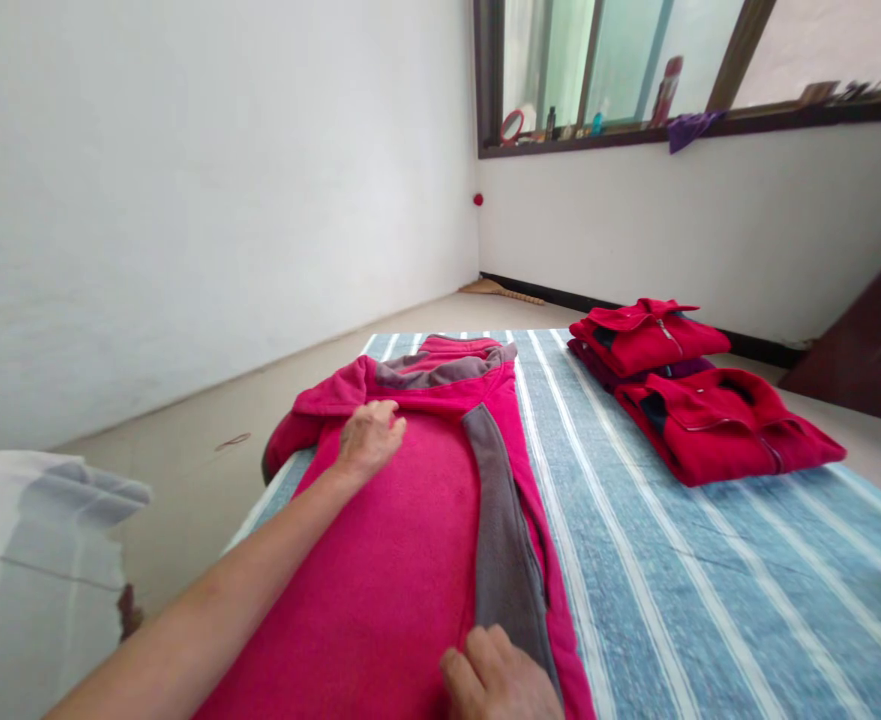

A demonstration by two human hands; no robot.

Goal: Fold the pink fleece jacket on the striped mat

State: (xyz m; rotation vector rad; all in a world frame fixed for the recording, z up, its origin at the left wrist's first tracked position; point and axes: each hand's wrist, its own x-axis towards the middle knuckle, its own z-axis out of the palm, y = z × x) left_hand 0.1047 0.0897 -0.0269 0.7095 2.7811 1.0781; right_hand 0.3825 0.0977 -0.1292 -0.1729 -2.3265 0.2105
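A pink fleece garment (pixel 410 540) with grey trim lies lengthwise on a blue striped mat (pixel 680 580). My left hand (pixel 369 437) reaches far forward and rests near the garment's shoulder, its fingers curled onto the fabric beside the folded sleeve. At the bottom edge my right hand (pixel 498 680) presses on the garment near the grey strip, fingers bent against the cloth. Whether either hand pinches the fabric is not clear.
Folded red garments sit on the mat's far right: one stack (pixel 646 340) and one in front (pixel 725 425). A white pillow (pixel 35 570) lies at the left. A white wall runs along the left; a window sill with small items (pixel 597 125) is ahead.
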